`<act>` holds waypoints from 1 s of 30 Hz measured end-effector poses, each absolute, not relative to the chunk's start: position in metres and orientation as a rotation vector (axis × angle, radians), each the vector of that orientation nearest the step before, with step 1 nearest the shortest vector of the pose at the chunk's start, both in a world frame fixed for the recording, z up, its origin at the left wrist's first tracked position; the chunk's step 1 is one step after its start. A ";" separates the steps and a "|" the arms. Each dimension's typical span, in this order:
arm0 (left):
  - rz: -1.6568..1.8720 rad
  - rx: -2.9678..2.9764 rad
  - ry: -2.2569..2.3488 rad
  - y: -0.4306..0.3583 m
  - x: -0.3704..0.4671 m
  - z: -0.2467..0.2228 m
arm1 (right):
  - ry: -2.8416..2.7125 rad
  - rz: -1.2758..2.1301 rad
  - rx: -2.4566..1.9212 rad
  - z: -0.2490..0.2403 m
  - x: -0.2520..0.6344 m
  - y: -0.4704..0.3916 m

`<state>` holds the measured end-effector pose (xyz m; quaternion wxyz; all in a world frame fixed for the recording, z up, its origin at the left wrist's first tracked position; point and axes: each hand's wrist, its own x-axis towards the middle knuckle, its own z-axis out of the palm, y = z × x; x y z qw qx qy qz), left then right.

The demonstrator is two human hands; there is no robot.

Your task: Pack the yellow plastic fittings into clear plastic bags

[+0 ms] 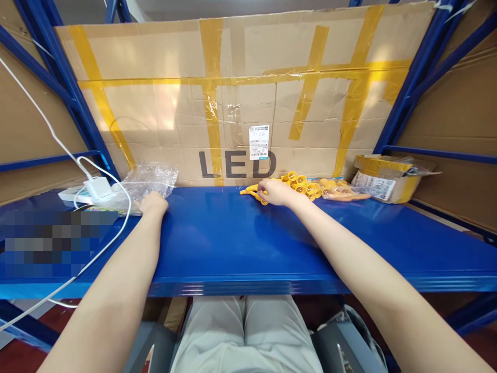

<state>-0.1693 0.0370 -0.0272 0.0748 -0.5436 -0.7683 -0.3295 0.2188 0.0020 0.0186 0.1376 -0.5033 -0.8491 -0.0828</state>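
The yellow pieces [301,182], a heap with round cup-like ends and slim stems, lie at the back of the blue shelf [233,243], against the cardboard sheet [174,114] printed "LED". The right hand [274,191] is on the stem end of the heap, fingers curled over the stems; whether it grips them firmly, I cannot tell. Just right of that grip, beyond the round ends, is a clear bag [341,190] of orange and yellow items, and farther right an open small carton [384,178] with a white label. Well to the left of it, the left hand [154,203] has its fingers closed at the near edge of a crinkled clear plastic bag [149,178]; its exact hold is hidden. Left of this hand are a white charger [98,188] and a white cable [126,207] looping toward the shelf's front.
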 end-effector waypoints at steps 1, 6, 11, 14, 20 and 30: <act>-0.979 -1.506 -2.394 0.036 -0.167 -0.026 | -2.477 -0.242 -1.484 0.018 0.218 0.002; -1.008 -1.451 -2.489 0.030 -0.158 -0.018 | -2.520 -0.283 -1.575 0.017 0.217 -0.001; -0.891 -1.443 -2.328 0.021 -0.140 -0.005 | -2.533 -0.388 -1.596 0.015 0.212 -0.005; -0.841 -1.458 -2.202 0.016 -0.124 0.003 | -2.541 -0.433 -1.602 0.013 0.210 -0.005; -0.871 -1.818 -1.802 0.006 -0.091 0.016 | -2.564 -0.547 -1.666 0.006 0.205 -0.001; -0.436 -2.779 -1.462 0.005 -0.049 0.002 | -2.553 -0.606 -1.712 -0.003 0.198 0.000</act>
